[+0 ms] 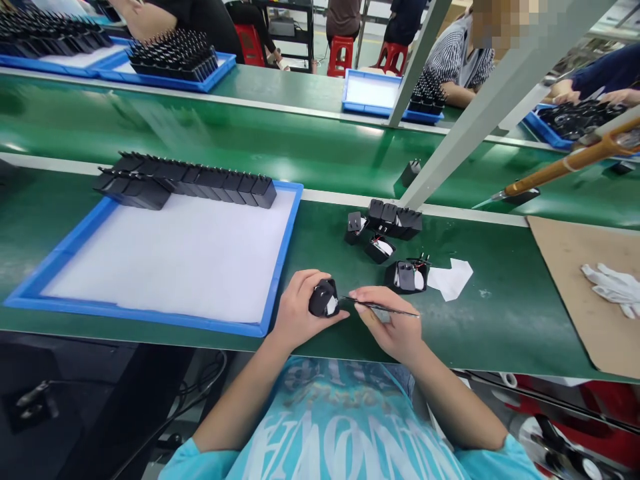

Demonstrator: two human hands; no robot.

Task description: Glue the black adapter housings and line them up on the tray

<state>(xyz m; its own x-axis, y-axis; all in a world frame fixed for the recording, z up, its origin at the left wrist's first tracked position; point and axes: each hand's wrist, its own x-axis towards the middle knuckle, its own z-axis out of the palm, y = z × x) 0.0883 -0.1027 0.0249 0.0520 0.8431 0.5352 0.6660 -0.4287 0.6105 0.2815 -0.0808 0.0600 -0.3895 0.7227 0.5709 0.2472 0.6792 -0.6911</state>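
Note:
My left hand [299, 312] is closed around a small black plug adapter housing [320, 298], its open side showing something white inside. In my right hand [393, 323] is a pair of thin dark tweezers [383, 307], pinched between thumb and fingers, with the tips close to the housing's opening. Beyond my hands, an open black housing [407, 276] with red wires and prongs lies beside a torn piece of white paper [451, 279]. Several more black housings [393, 219] are grouped behind it, one of them [381, 249] tipped with its white inside showing.
On the left, a blue tray [283, 257] lined with white holds a row of black adapters [200, 181]. A grey post [450, 153] rises behind the housings. An orange-handled tool [560, 163] hangs at right above cardboard [565, 293] bearing a white glove [613, 285]. Co-workers sit across the green conveyor [240, 130].

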